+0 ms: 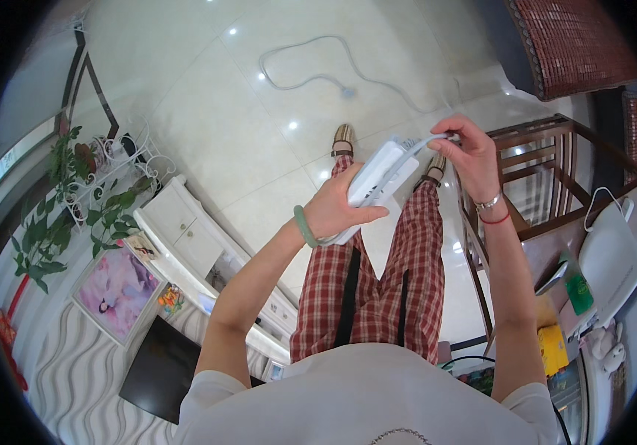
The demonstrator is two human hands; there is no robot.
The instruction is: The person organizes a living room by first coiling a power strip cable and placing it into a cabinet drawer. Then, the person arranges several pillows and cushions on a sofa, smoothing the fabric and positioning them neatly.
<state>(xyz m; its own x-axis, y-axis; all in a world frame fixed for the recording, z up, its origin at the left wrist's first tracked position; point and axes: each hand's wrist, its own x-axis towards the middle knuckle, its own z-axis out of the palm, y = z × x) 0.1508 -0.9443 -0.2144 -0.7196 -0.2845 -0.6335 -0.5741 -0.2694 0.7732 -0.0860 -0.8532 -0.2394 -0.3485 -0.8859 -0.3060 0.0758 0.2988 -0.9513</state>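
Note:
My left hand (pixel 331 202) is wrapped round a white power strip (pixel 375 169), held tilted in front of my legs. Dark socket slots show on its side. A pale grey cord (pixel 405 157) lies along the strip and leaves its upper end. My right hand (pixel 469 153) pinches that cord between thumb and fingers, just right of the strip. From there the cord runs down to the tiled floor, where a loose length (pixel 353 62) lies in a wide loop. At the loop's end rests a plug (pixel 348 93).
At the right stand a wooden-framed table (pixel 529 230) and a chair with a red woven seat (pixel 578 44). A white cabinet (pixel 185 226), a plant stand (pixel 122 167) with leafy plants and a dark screen (pixel 159 371) are on the left. Pale tiles (pixel 185 96) cover the floor.

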